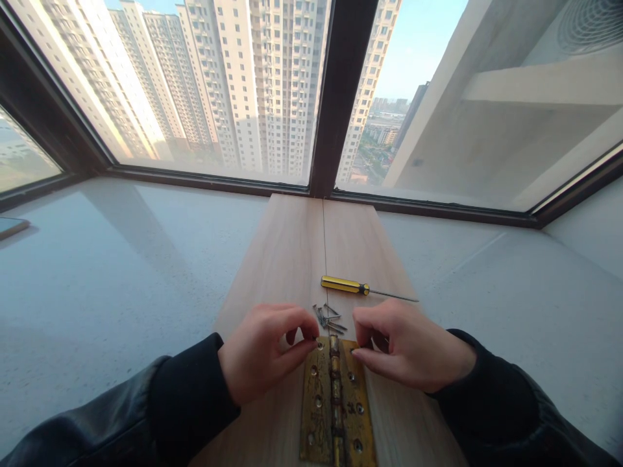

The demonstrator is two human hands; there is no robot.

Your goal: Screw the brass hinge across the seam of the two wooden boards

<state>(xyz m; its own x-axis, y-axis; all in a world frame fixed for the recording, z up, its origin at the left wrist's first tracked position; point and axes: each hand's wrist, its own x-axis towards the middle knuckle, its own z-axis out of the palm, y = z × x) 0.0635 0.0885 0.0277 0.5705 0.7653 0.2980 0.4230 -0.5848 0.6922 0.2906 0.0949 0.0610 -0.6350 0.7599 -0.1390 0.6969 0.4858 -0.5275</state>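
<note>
A brass hinge (335,408) lies open across the seam of two light wooden boards (287,259). My left hand (265,350) pinches at the hinge's top left corner, fingers closed on something too small to make out. My right hand (406,347) pinches at the top right corner of the hinge, what it holds is hidden. Several loose screws (328,318) lie in a small pile just beyond the hinge, between my hands. A screwdriver with a yellow handle (345,285) rests on the right board behind the screws, its shaft pointing right.
The boards lie on a pale grey window ledge (121,272) that runs to a dark window frame (335,97). A flat object (12,226) sits at the far left edge of the ledge. High-rise buildings show through the glass.
</note>
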